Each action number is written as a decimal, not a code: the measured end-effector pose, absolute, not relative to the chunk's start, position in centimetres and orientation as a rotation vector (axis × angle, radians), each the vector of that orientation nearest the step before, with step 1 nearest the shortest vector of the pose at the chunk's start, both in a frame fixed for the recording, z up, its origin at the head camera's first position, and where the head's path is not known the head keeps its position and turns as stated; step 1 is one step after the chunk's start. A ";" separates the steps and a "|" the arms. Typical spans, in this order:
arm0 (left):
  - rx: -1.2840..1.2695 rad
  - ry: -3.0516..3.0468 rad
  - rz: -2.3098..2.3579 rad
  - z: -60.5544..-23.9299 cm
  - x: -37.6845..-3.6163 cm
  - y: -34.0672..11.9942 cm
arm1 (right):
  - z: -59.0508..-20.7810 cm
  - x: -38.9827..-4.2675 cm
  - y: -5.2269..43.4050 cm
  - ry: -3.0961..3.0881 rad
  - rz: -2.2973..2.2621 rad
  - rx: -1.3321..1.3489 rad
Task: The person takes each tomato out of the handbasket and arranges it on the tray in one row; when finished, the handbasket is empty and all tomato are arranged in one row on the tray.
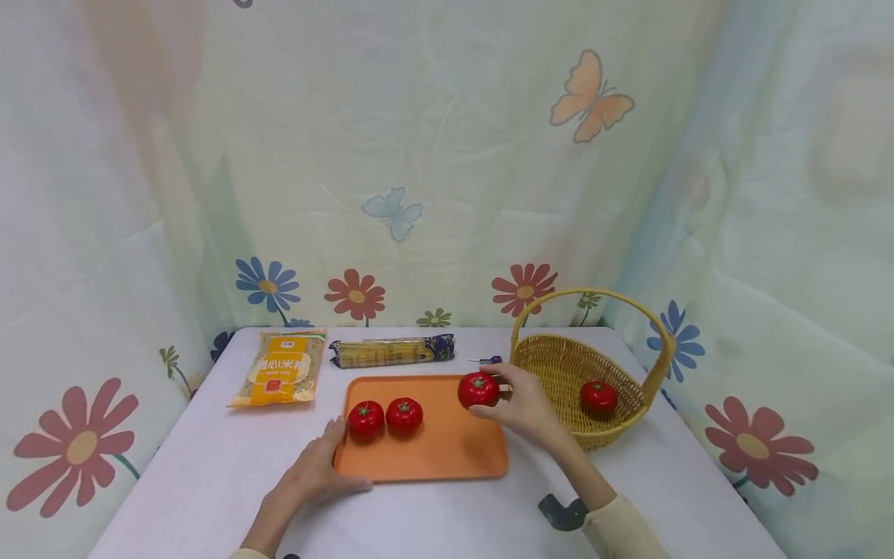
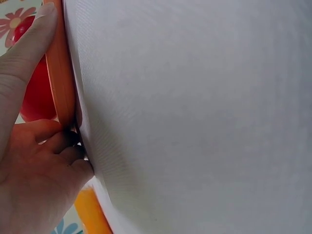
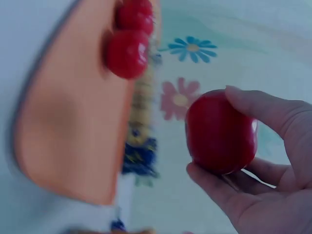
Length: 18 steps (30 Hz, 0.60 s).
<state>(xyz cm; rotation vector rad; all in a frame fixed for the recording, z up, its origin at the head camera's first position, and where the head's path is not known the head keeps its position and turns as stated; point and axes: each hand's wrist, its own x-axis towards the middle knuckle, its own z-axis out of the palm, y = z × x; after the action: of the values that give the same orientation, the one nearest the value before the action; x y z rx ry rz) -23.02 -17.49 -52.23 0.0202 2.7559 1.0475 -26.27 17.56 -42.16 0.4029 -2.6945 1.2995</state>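
Observation:
An orange tray point(image 1: 447, 450) lies mid-table with two red tomatoes point(image 1: 366, 420) point(image 1: 404, 415) at its left end. My right hand point(image 1: 520, 404) grips a third tomato point(image 1: 478, 389) point(image 3: 220, 131) above the tray's far right corner. A fourth tomato point(image 1: 599, 397) lies in the wicker basket point(image 1: 559, 365) at the right. My left hand point(image 1: 317, 470) rests flat on the table, its fingers point(image 2: 29, 53) touching the tray's left edge point(image 2: 61, 73).
A yellow food packet point(image 1: 282, 368) and a long noodle pack point(image 1: 391, 351) lie at the back of the white table. A small purple item point(image 1: 489, 360) sits beside the basket. Flowered cloth walls close in the back and sides.

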 end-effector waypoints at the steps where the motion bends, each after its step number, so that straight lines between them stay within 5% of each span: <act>1: 0.020 2.756 1.051 -52.3 -23.0 -17.5 | -42.9 -26.6 16.8 -2.698 1.308 0.403; 18: 0.027 2.764 1.050 -52.5 -23.2 -17.6 | -50.7 -29.6 11.8 -2.710 1.385 0.407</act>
<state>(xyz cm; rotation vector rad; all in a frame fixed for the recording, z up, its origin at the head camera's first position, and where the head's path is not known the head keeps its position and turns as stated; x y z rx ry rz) -23.17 -17.60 -52.55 0.0273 2.7644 1.0498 -29.59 11.83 -50.67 0.4071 -2.7102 1.3852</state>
